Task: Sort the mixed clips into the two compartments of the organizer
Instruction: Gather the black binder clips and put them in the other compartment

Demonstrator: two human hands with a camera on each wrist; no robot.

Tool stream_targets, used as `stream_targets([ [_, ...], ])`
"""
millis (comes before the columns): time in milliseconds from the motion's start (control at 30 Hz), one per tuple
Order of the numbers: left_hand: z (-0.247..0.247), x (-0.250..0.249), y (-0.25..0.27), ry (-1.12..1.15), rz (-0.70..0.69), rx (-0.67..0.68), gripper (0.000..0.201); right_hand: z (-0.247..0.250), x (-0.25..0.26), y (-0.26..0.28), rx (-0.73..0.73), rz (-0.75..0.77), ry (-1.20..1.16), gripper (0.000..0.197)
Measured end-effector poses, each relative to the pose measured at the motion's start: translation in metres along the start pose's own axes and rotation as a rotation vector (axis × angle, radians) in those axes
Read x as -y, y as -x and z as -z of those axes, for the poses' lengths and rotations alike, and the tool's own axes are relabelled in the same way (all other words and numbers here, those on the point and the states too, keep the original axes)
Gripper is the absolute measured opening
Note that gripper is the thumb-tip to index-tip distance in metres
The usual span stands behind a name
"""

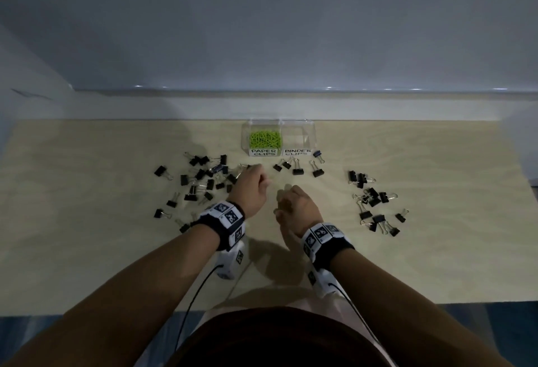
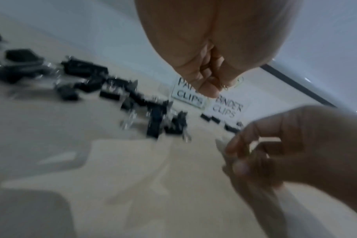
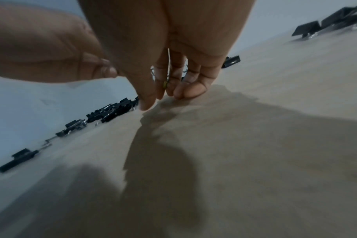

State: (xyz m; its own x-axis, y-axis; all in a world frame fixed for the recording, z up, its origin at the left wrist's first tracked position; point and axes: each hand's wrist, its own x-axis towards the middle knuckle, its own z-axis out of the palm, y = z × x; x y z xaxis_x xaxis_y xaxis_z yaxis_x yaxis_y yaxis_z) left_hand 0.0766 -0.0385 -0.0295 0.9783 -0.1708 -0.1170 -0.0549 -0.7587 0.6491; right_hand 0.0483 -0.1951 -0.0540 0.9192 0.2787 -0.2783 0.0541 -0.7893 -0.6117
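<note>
The clear organizer (image 1: 308, 133) stands at the back of the table; its left compartment, labelled PAPER CLIPS, holds green paper clips (image 1: 265, 139), and the BINDER CLIPS side looks empty. Black binder clips (image 1: 201, 180) lie scattered to the left, with more (image 1: 372, 200) on the right and a few (image 1: 297, 167) before the organizer. My left hand (image 1: 262, 178) is curled in a fist, and a thin pale-green paper clip (image 2: 233, 83) peeps from its fingers. My right hand (image 3: 167, 93) points its fingertips at the table and pinches a thin paper clip (image 3: 167, 69).
The light wooden table (image 1: 436, 250) ends at a grey wall behind the organizer. One bluish binder clip (image 1: 318, 155) lies by the organizer's right corner. Both hands hover close together at the table's middle, between the left and right heaps.
</note>
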Motion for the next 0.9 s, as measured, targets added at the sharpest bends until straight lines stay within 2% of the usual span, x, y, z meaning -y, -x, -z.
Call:
stream_targets([
  [133,0.043,-0.016,-0.055,-0.034,0.061,-0.139,0.013,0.011,0.016,-0.021,-0.155,0.11,-0.026,0.021],
  [200,0.06,-0.02,-0.078,-0.09,0.083,-0.099,0.013,0.025,0.031,-0.038,-0.24,0.135,0.008,0.024],
  [267,0.07,-0.019,-0.091,-0.136,0.103,-0.002,0.013,0.04,0.047,-0.058,-0.288,0.138,0.063,0.031],
  [333,0.075,-0.015,-0.094,-0.116,0.086,0.014,0.011,0.053,0.061,-0.076,-0.229,0.118,0.144,0.042],
  [433,0.077,0.004,-0.081,-0.081,0.073,-0.077,0.01,0.066,0.062,-0.089,-0.152,0.084,0.204,0.047],
  [533,0.081,0.046,-0.057,-0.193,0.138,-0.116,0.012,0.072,0.039,-0.079,-0.28,0.07,0.158,0.034],
  [600,0.089,0.081,-0.037,-0.326,0.295,-0.084,0.024,0.078,0.006,-0.062,-0.377,-0.031,0.207,0.026],
  [633,0.093,0.097,-0.026,-0.369,0.389,-0.076,0.034,0.082,-0.014,-0.052,-0.397,-0.13,0.25,0.026],
  [733,0.105,0.126,0.006,-0.4,0.675,-0.006,0.069,0.093,-0.074,-0.016,-0.315,-0.566,0.287,0.042],
  [800,0.1,0.14,0.015,-0.418,0.698,0.106,0.078,0.093,-0.102,0.007,-0.219,-0.725,0.251,0.05],
  [867,0.088,0.14,0.019,-0.428,0.64,0.197,0.081,0.083,-0.111,0.022,-0.158,-0.743,0.223,0.056],
  [900,0.08,0.136,0.021,-0.411,0.631,0.196,0.08,0.076,-0.108,0.025,-0.142,-0.735,0.23,0.06],
])
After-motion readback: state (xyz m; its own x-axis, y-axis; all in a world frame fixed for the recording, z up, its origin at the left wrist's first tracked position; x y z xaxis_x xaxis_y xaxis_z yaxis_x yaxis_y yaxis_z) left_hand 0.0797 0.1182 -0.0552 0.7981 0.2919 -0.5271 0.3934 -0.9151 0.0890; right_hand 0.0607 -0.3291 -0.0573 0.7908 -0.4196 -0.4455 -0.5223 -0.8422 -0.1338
